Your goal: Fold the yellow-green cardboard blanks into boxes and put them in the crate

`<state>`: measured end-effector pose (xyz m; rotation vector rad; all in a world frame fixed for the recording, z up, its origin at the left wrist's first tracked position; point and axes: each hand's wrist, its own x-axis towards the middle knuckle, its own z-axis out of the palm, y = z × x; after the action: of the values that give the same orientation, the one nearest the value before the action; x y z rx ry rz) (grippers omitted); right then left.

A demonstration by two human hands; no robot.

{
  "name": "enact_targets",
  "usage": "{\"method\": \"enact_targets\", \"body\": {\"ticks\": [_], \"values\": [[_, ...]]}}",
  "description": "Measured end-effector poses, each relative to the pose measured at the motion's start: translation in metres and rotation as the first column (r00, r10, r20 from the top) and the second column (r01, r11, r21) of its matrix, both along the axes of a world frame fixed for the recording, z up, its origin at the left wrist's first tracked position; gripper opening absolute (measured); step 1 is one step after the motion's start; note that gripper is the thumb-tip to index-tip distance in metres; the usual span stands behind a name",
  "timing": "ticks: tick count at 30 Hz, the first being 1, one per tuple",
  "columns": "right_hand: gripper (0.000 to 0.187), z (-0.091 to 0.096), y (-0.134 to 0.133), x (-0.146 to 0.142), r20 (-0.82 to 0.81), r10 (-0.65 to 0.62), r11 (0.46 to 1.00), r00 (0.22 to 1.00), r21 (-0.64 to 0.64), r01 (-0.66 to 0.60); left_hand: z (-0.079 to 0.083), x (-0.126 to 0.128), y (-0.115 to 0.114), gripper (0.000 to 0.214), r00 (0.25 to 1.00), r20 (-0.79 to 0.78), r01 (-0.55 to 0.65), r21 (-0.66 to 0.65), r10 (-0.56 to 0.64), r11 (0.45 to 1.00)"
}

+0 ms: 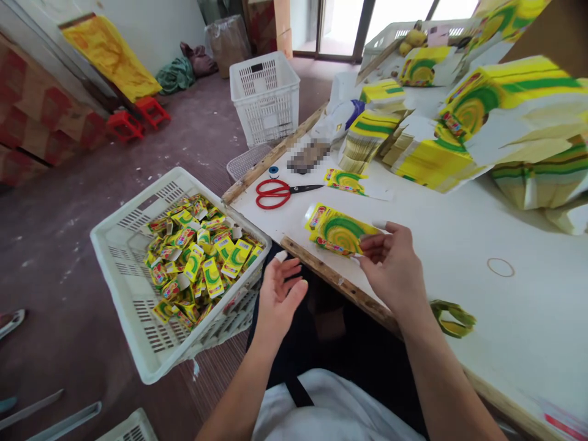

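My right hand (390, 263) pinches the right end of a flat yellow and green carton (337, 229) over the white table, near its wooden edge. The carton carries a swirl print. My left hand (281, 291) hangs in front of the table edge, fingers apart, nothing in it. To its left, a white plastic crate (113, 260) holds many small folded cartons (195, 260) of the same print. Another flat carton (345, 181) lies behind the held one, beside red-handled scissors (275, 194).
Stacks of flat cartons (436, 159) crowd the table's far right. A rubber band (500, 267) and a roll of green tape-like strip (452, 318) lie on the right. Beyond the table stands a second white crate (266, 92). Red stools (126, 125) are on the floor at far left.
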<state>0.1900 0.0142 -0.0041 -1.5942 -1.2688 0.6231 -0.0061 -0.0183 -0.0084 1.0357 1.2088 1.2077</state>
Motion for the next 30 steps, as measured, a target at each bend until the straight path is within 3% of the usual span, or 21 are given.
{"method": "enact_targets", "body": {"ticks": [3,5,8,10,13,16,19,21,26,30], "values": [[0.047,0.013,-0.016,-0.020,-0.153,0.229,0.973,0.961,0.023,-0.228,0.004,0.012,0.004,0.072,0.986,0.150,0.083,-0.026,-0.078,0.996],[0.044,0.019,-0.026,-0.035,-0.205,0.370,0.926,0.906,-0.002,-0.378,0.005,0.017,0.008,0.069,0.984,0.176,0.026,-0.025,-0.021,0.999],[0.046,0.022,-0.036,-0.049,-0.287,0.446,0.883,0.848,-0.011,-0.469,0.003,0.019,0.010,0.068,0.995,-0.016,-0.100,0.105,0.102,0.989],[0.053,0.022,-0.038,-0.051,-0.359,0.490,0.853,0.794,0.012,-0.521,0.000,0.017,0.008,0.069,0.984,-0.131,-0.093,0.184,0.118,0.978],[0.061,0.021,-0.037,-0.053,-0.456,0.560,0.789,0.692,0.037,-0.614,0.002,0.016,0.005,0.071,0.997,-0.061,-0.043,0.144,0.053,0.989],[0.063,0.023,-0.039,-0.059,-0.464,0.564,0.772,0.683,0.005,-0.635,0.013,0.018,0.009,0.063,0.989,0.091,-0.123,0.085,0.115,0.989],[0.067,0.025,-0.043,-0.069,-0.476,0.564,0.756,0.675,-0.033,-0.654,0.024,0.018,0.016,0.051,0.945,0.171,-0.301,0.133,0.277,0.944],[0.061,0.024,-0.044,-0.073,-0.501,0.547,0.754,0.670,-0.054,-0.655,0.026,0.018,0.019,0.054,0.928,0.188,-0.352,0.161,0.322,0.922],[0.033,0.021,-0.035,-0.063,-0.479,0.457,0.840,0.750,-0.047,-0.541,0.022,0.017,0.013,0.087,0.979,-0.008,-0.199,0.151,0.202,0.968],[0.018,0.025,-0.032,-0.051,-0.377,0.450,0.882,0.810,0.045,-0.469,0.011,0.014,0.006,0.050,0.967,0.056,-0.255,0.124,0.250,0.959]]}}
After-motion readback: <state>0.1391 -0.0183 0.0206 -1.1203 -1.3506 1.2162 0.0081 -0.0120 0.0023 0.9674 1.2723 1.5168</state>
